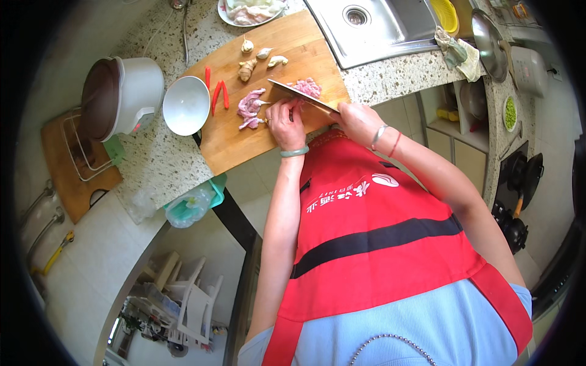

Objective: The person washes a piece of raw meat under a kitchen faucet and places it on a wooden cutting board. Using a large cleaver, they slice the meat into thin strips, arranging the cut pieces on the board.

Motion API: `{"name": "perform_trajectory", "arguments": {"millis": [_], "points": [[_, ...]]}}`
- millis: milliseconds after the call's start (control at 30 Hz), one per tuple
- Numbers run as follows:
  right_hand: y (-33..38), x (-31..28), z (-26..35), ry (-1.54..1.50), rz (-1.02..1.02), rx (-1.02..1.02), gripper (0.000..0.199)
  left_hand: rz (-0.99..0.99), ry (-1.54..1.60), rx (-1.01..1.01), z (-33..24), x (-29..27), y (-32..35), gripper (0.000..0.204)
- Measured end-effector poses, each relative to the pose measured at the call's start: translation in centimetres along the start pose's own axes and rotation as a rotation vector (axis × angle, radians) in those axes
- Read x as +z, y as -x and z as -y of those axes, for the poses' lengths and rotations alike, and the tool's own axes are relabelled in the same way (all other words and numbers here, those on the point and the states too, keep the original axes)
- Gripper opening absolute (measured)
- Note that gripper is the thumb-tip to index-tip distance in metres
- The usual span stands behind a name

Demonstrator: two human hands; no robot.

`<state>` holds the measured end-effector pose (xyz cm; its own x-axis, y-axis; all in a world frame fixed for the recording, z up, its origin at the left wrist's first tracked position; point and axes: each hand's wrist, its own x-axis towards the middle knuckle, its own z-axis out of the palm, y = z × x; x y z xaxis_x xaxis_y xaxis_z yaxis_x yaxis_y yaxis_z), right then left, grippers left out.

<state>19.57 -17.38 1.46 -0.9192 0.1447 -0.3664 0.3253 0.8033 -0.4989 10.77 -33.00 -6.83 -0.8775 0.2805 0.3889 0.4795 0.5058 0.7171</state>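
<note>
A wooden cutting board (244, 143) lies on the speckled counter. My right hand (359, 120) grips the handle of a cleaver (293, 93) whose blade lies across pink raw meat (307, 87). My left hand (285, 122) presses down on the meat just beside the blade, fingers curled. Cut meat strips (250, 107) lie to the left of that hand. Red chili pieces (217, 91), a piece of ginger (246, 69) and garlic cloves (268, 56) rest further back on the board.
A white bowl (186, 105) stands left of the board, a rice cooker (119, 94) beyond it. A plate of pale food (253, 11) and a steel sink (372, 24) are at the back. A stove with a pan (522, 177) is at right.
</note>
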Motion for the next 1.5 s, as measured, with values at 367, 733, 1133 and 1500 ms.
{"name": "perform_trajectory", "arguments": {"millis": [367,733,1133,1500], "points": [[3.3,-1.1,-1.2,-0.046,-0.056,0.021,0.027,-0.027,0.034,-0.032,-0.8,-0.7,-0.1,0.018],[3.7,-0.9,-0.7,-0.092,0.000,0.013,0.026,-0.002,0.046,-0.009,0.1,-0.2,0.5,0.011],[3.3,-0.6,0.1,-0.031,0.043,0.072,0.029,0.033,0.030,-0.005,-0.2,-0.5,0.5,0.011],[1.3,-0.7,-0.2,-0.002,0.024,0.002,0.021,0.049,-0.040,0.004,-0.1,-0.5,0.5,0.011]]}}
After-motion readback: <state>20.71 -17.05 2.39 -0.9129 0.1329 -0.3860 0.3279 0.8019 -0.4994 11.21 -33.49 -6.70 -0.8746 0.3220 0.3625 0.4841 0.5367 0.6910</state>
